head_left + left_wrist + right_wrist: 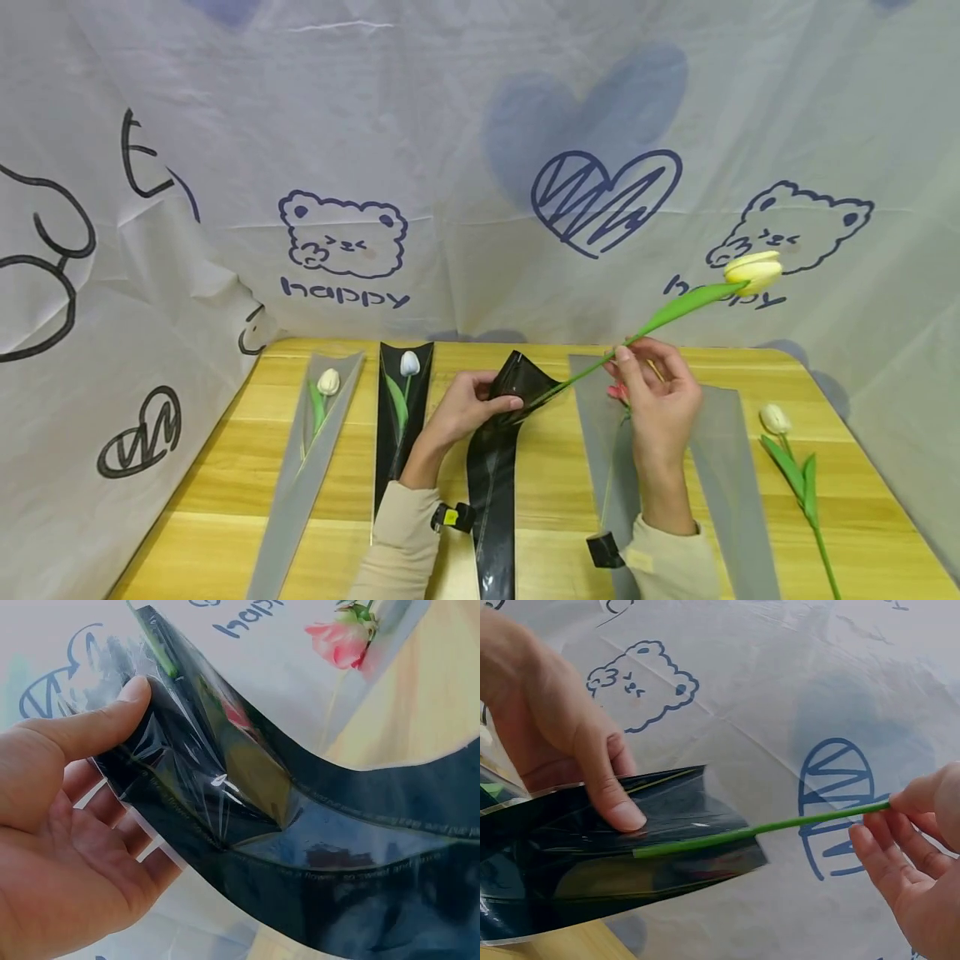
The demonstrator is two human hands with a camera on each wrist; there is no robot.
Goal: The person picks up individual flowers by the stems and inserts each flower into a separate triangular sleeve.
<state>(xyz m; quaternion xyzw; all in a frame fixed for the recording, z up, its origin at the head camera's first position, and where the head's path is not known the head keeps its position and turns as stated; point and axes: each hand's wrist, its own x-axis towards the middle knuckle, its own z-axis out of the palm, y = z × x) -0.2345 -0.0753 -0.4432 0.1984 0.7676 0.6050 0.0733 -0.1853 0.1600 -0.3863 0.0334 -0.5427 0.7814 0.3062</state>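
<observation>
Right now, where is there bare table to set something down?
Bare table shows left of the leftmost gray sleeve, between the bent black sleeve and the gray sleeve with the pink flower, and right of the loose white tulip. It is crowded around the left hand, gripping that black sleeve, and the right hand, pinching the yellow tulip by its stem.

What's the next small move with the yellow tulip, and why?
Probably slide the yellow tulip deeper into the black wrapper. Its stem appears to end just inside the wrapper's mouth, while the bloom is well outside. The right hand has its grip on the stem; the left hand has its grip near the mouth.
</observation>
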